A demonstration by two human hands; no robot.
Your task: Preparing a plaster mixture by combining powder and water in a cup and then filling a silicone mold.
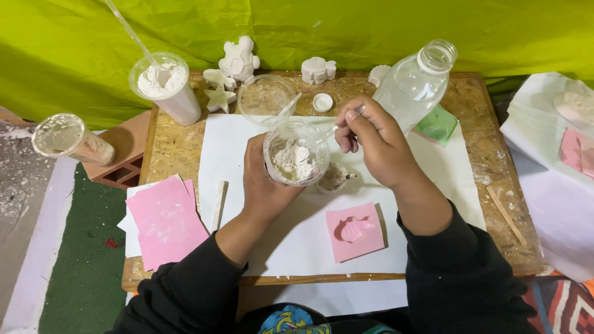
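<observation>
My left hand (263,182) grips a clear plastic cup (297,154) with lumpy white powder paste inside, holding it above the white paper sheet (297,241). My right hand (374,145) pinches a clear plastic spoon (328,132) whose bowl dips into the cup. Just under the cup sits a small round container (335,177) with grey-white residue. A pink square mould (354,232) with a shaped hollow lies on the paper near my right forearm.
An open clear bottle (414,80), an empty clear cup (266,99), a cup of white powder (166,83), white plaster figures (238,60), a bottle cap (322,102), a green mould (437,125), pink moulds (166,219) and a wooden stick (506,215) crowd the small chipboard table (489,161).
</observation>
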